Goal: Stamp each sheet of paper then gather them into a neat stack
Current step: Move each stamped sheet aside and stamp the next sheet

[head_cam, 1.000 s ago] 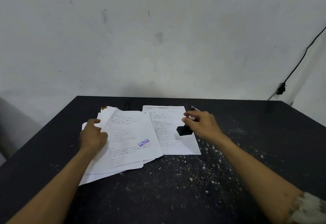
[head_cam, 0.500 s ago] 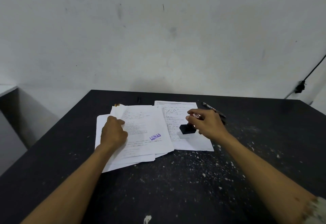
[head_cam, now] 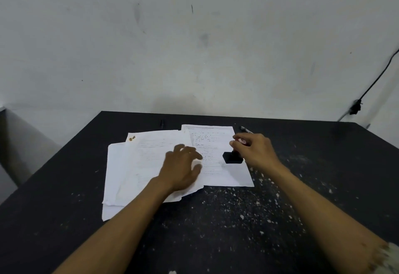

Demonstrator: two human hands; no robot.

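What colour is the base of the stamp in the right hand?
Black; the stamp base shows best in the head view, under the right hand.

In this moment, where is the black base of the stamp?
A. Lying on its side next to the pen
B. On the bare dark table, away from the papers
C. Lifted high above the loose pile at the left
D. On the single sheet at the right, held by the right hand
D: the stamp has its black base down on the single sheet, and the right hand grips its handle.
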